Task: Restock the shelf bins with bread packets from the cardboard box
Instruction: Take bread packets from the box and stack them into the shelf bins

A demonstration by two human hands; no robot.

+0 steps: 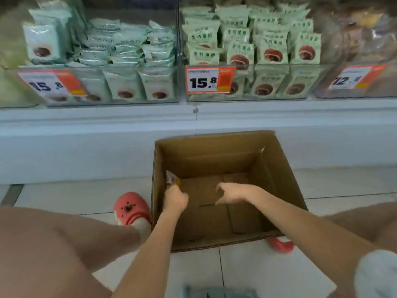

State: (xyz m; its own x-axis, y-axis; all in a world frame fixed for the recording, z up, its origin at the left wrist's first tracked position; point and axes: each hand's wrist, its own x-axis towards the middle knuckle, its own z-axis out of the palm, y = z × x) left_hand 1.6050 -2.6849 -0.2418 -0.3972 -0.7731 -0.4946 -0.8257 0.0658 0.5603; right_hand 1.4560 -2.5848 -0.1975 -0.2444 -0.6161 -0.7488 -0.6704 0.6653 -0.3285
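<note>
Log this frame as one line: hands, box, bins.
left hand: grips a packet | right hand: empty, open | brown cardboard box: otherwise bare | clear shelf bins: stocked

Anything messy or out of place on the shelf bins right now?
Yes: in the left bin, packets at the back lie flat in a jumbled heap, while the right bin's packets stand upright in rows.

Left hand [175,200] clenched, right hand [231,193] loose.
</note>
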